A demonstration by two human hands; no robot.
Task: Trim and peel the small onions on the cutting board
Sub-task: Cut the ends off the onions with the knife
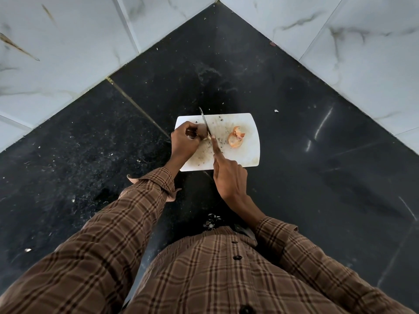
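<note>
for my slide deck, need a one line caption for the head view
Left hand holds a small onion on white cutting board; right hand guides steel knife.

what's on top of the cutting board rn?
On the white cutting board: onion skins at right, dark specks, and an onion gripped by the left hand, the right hand's knife on it. The hand hides most of that onion.

Glossy black stone counter (294, 109) (speckled), matt white plastic cutting board (247, 155), metal knife (204, 120).
</note>
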